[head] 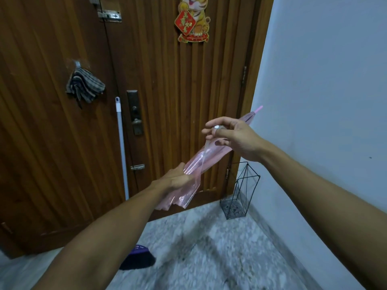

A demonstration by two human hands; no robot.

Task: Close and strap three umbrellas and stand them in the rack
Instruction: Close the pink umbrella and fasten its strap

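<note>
A closed, see-through pink umbrella slants across the middle of the view, its pink tip pointing up and right. My left hand grips the folded canopy near its lower end. Higher up, my right hand pinches the clear strap with its white snap button, lifted off the canopy. The handle end is hidden behind my left hand and forearm. A black wire rack stands on the floor in the corner, below and to the right of the umbrella, with nothing in it.
A brown wooden door fills the background, with a white broom handle leaning on it and its purple brush head on the speckled floor. A striped cloth hangs from a hook. A pale wall runs along the right.
</note>
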